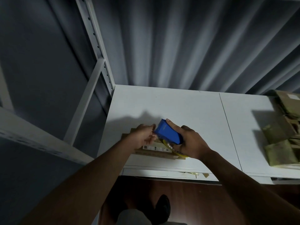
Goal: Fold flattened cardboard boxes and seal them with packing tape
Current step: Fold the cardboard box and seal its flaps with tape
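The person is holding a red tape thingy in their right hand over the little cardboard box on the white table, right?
Almost. The tape dispenser is blue, not red; the head view shows this. The rest holds: the right hand grips it over the small cardboard box on the white table, while the left hand reaches to its front end.

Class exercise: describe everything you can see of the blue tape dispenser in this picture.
The tape dispenser has a smooth blue body, plastic by its look, with a yellowish tape roll showing beneath it. It is tilted, its far end raised, above a cardboard box on the white table. The right hand grips it; the left hand is at its left edge, fingers seemingly pinching the tape end, though that is unclear.
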